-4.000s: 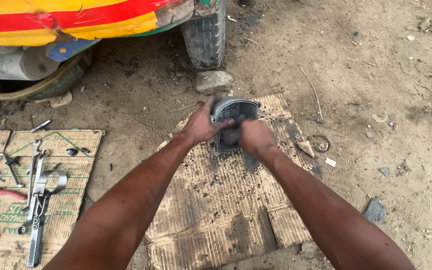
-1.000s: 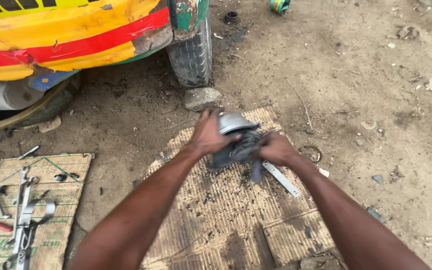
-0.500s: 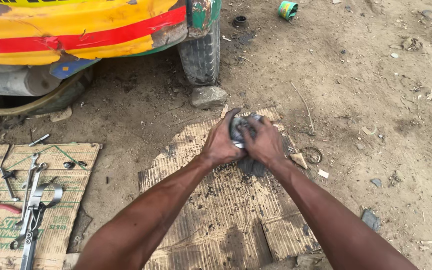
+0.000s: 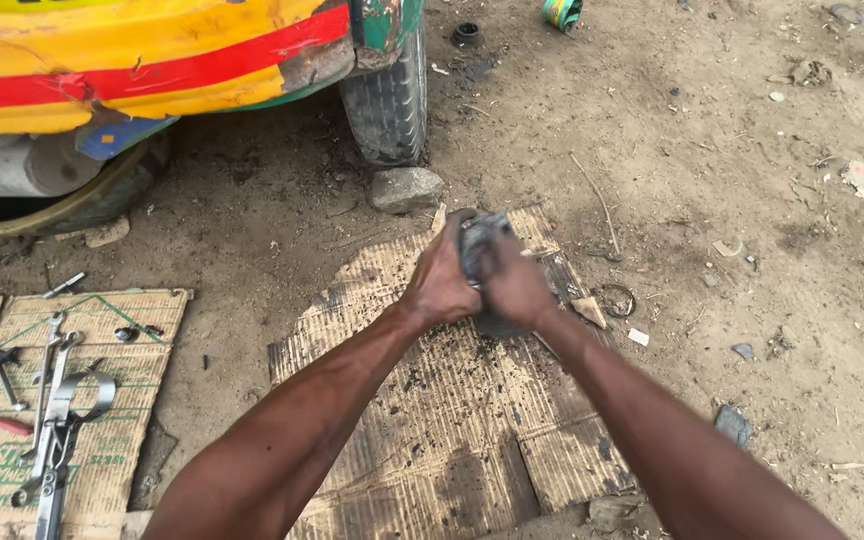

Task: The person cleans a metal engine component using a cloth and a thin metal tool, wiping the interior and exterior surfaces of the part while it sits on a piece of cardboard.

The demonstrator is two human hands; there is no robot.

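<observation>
Both my hands clasp a dark grey metal part (image 4: 476, 240) together with a dirty grey rag, held just above a worn sheet of corrugated cardboard (image 4: 432, 400) on the dirt. My left hand (image 4: 442, 280) wraps the part's left side. My right hand (image 4: 515, 285) presses against its right side, and the rag hangs below it. Most of the part is hidden by my fingers.
A yellow, red and green vehicle body (image 4: 152, 60) with a tyre (image 4: 389, 95) stands at the top left, a stone (image 4: 405, 187) wedged by the wheel. Spanners and pliers (image 4: 52, 410) lie on a second cardboard at the left. A metal ring (image 4: 616, 300) lies on the dirt.
My hands have closed tighter together around the part; four seconds ago its round grey face showed between them, and one second ago my right hand was apart, holding the rag.
</observation>
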